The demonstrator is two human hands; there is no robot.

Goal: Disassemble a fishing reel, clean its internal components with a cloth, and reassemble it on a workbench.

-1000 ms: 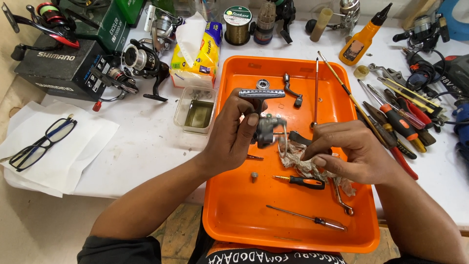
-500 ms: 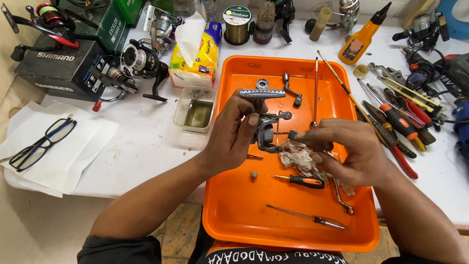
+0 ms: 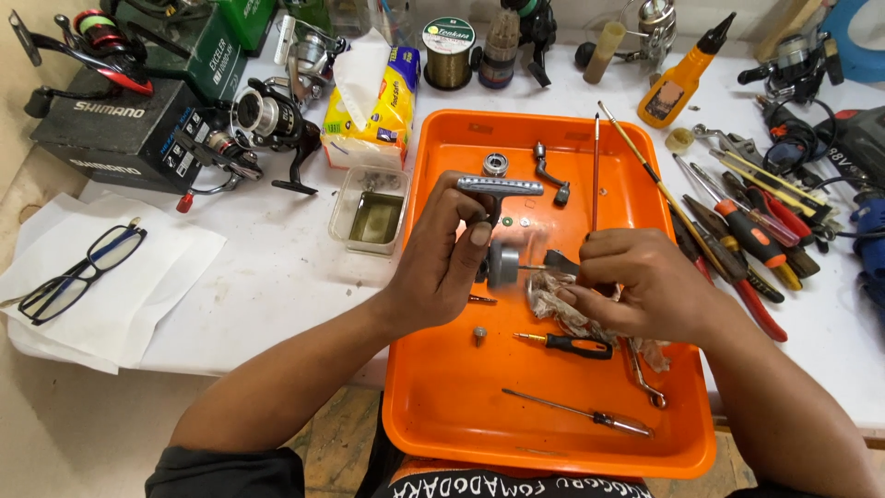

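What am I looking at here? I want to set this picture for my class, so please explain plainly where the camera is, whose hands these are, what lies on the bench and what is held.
There is no machine here. The camera sits on a person's head and looks down at their own two bare hands over a white workbench. The left hand holds a grey metal fishing-reel body by its T-shaped foot. The right hand holds a crumpled rag and a small dark part against the reel. Both work above an orange tray that holds two screwdrivers, a bearing and small screws. Around it lie eyeglasses on paper, other reels, a clear dish, an orange bottle and hand tools.
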